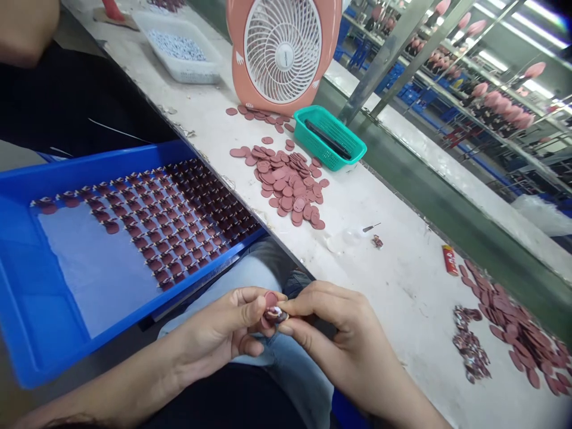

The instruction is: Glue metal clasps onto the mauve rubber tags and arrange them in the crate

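Note:
My left hand (241, 322) pinches a reddish-brown oval disc (270, 298) between thumb and fingers, above my lap. Against the disc sits a small dark piece with white and reddish parts (277, 314), gripped by the thumb and forefinger of my right hand (333, 330). The two pieces touch; whether they are joined I cannot tell. On the table just beyond lies a pile of similar oval discs (288, 182). Left of my hands, a blue tray (49, 351) holds rows of small dark figures with reddish oval bases (165, 217).
A pink fan (283, 56) stands behind a green basket (330, 137) on the white table (379, 286). A needle-tipped tool (369, 229) lies nearby. More discs (518, 325), small shiny pieces (471, 345) and a red tube (450, 260) are at right. Another person's arm (27, 30) is upper left.

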Tool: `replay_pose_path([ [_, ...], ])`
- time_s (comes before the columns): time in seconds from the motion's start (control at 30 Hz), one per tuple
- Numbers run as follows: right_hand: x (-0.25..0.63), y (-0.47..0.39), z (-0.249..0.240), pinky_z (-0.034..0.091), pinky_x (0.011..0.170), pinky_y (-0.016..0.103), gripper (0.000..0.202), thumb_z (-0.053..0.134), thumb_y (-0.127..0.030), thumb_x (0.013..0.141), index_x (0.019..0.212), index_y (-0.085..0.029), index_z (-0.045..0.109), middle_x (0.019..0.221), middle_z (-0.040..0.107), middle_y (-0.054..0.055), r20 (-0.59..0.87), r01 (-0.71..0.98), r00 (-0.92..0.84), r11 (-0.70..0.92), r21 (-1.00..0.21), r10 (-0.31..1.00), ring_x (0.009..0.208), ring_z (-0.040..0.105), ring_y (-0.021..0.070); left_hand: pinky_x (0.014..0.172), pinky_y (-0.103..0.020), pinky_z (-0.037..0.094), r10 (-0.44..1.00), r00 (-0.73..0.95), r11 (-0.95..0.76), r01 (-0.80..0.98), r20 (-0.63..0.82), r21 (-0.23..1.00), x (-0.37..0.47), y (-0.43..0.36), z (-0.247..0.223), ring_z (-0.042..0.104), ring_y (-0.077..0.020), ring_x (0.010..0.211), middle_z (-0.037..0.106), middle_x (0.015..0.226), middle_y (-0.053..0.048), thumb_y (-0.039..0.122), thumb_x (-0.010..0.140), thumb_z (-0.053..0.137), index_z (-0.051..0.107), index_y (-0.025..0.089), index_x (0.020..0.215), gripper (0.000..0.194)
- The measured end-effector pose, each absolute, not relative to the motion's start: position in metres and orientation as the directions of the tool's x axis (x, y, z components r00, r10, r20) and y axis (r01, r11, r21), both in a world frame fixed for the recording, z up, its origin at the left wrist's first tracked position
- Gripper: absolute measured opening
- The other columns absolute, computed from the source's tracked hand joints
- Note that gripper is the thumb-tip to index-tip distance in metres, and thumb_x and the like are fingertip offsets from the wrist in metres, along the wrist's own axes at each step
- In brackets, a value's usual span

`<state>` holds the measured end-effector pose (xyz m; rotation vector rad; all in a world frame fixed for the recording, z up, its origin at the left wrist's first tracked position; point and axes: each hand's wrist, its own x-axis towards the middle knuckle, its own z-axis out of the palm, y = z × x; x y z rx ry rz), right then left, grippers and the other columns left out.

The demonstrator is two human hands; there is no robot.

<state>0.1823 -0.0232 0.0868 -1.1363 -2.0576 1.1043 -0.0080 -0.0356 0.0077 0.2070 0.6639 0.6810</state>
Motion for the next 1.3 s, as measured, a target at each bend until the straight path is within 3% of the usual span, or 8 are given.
replay_pose_path([
  [0.17, 0.182, -0.022, 0.078, 0.054, 0.062, 0.022, 0.011, 0.070, -0.013, 0.091, 0.097, -0.021, 0.075, 0.080, 0.073, 0.000, 0.224, 0.504, -0.422, 0.432, -0.748, 0.879, 0.069, 0.067, 0.0116, 0.051, -0.015, 0.053, 0.707, 0.525, 0.707, -0.531, -0.473, 0.468, -0.010, -0.034, 0.004, 0.060, -0.0123, 0.071, 0.067, 0.092, -0.005, 0.058, 0.064, 0.093, 0.079, 0.018, 0.105, 0.060],
  [0.33, 0.170, -0.022, 0.057, 0.056, 0.062, 0.027, 0.012, 0.065, -0.013, 0.094, 0.103, -0.017, 0.071, 0.082, 0.073, 0.004, 0.540, 0.719, -0.353, 0.591, -0.365, 0.764, 0.069, 0.067, 0.0152, 0.051, -0.019, 0.054, 0.860, 0.135, 0.485, -0.517, -0.492, 0.705, -0.005, -0.034, 0.016, 0.058, -0.0122, 0.064, 0.064, 0.077, 0.001, 0.037, 0.064, 0.098, 0.074, 0.018, 0.085, 0.038],
  [0.43, 0.161, -0.022, 0.046, 0.054, 0.063, 0.031, 0.017, 0.064, -0.011, 0.095, 0.111, -0.013, 0.068, 0.079, 0.073, 0.007, 0.625, 0.759, -0.433, 0.637, -0.137, 0.650, 0.068, 0.065, 0.0182, 0.049, -0.020, 0.053, 0.900, 0.092, 0.415, -0.480, -0.427, 0.773, -0.001, -0.030, 0.021, 0.059, -0.0143, 0.065, 0.066, 0.072, 0.000, 0.036, 0.061, 0.099, 0.073, 0.016, 0.084, 0.040],
  [0.5, 0.155, -0.022, 0.040, 0.052, 0.061, 0.032, 0.019, 0.065, -0.010, 0.094, 0.114, -0.009, 0.067, 0.078, 0.073, 0.008, 0.641, 0.746, -0.470, 0.661, -0.079, 0.606, 0.067, 0.063, 0.0194, 0.049, -0.019, 0.053, 0.907, 0.074, 0.400, -0.460, -0.415, 0.793, 0.000, -0.027, 0.022, 0.062, -0.0160, 0.069, 0.070, 0.076, -0.002, 0.034, 0.062, 0.099, 0.072, 0.016, 0.083, 0.038],
  [0.77, 0.127, -0.010, 0.023, 0.048, 0.061, 0.032, 0.010, 0.065, -0.011, 0.095, 0.103, -0.010, 0.071, 0.077, 0.070, 0.006, 0.668, 0.674, -0.426, 0.707, -0.215, 0.609, 0.067, 0.059, 0.0174, 0.054, -0.019, 0.055, 0.913, -0.074, 0.330, -0.443, -0.401, 0.834, -0.013, -0.027, 0.010, 0.069, -0.0181, 0.078, 0.078, 0.100, -0.008, 0.044, 0.073, 0.088, 0.074, 0.017, 0.083, 0.032],
  [1.03, 0.128, -0.027, 0.023, 0.048, 0.053, 0.029, 0.013, 0.075, -0.004, 0.086, 0.097, -0.009, 0.070, 0.068, 0.069, 0.004, 0.720, 0.575, -0.444, 0.786, -0.229, 0.534, 0.056, 0.058, 0.0134, 0.068, -0.035, 0.062, 0.802, -0.530, 0.330, 0.009, -0.275, 0.944, -0.120, -0.015, -0.038, 0.073, -0.0290, 0.094, 0.076, 0.103, -0.010, 0.062, 0.076, 0.075, 0.070, 0.017, 0.105, 0.054],
  [1.13, 0.144, -0.029, 0.012, 0.050, 0.055, 0.028, 0.013, 0.075, -0.001, 0.086, 0.095, -0.010, 0.070, 0.070, 0.070, 0.005, 0.711, 0.614, -0.406, 0.748, -0.252, 0.574, 0.058, 0.060, 0.0138, 0.084, -0.040, 0.059, 0.739, -0.655, 0.421, 0.267, -0.157, 0.867, -0.192, -0.010, -0.061, 0.067, -0.0310, 0.106, 0.073, 0.105, -0.008, 0.055, 0.082, 0.075, 0.071, 0.016, 0.106, 0.046],
  [1.3, 0.163, -0.027, -0.004, 0.053, 0.059, 0.028, 0.015, 0.075, -0.001, 0.086, 0.098, -0.010, 0.070, 0.075, 0.071, 0.007, 0.656, 0.654, -0.444, 0.722, -0.228, 0.610, 0.062, 0.064, 0.0140, 0.095, -0.051, 0.055, 0.816, -0.558, 0.523, 0.606, -0.148, 0.599, -0.264, -0.003, -0.087, 0.066, -0.0302, 0.108, 0.069, 0.115, -0.008, 0.043, 0.096, 0.068, 0.070, 0.014, 0.111, 0.032],
])
